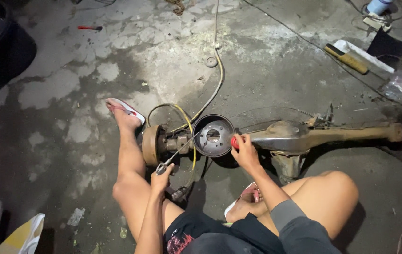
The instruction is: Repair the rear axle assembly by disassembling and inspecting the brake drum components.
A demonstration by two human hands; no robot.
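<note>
Gripping red-handled tool (234,142) at brake drum (213,135) with right hand (245,151); left hand (162,178) clenching pliers (161,168). Axle (304,136) looks heavy, rigid, probably greasy: hold the housing.

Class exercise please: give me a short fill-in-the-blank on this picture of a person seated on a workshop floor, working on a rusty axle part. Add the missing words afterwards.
1. The right hand grips a tool with a ____ handle against the round backing plate.
2. The left hand holds a thin metal ____.
3. The rusty brake drum lies beside the person's ____ foot.
4. The person sits on a stained ____ floor.

Missing words: red; rod; left; concrete
</note>
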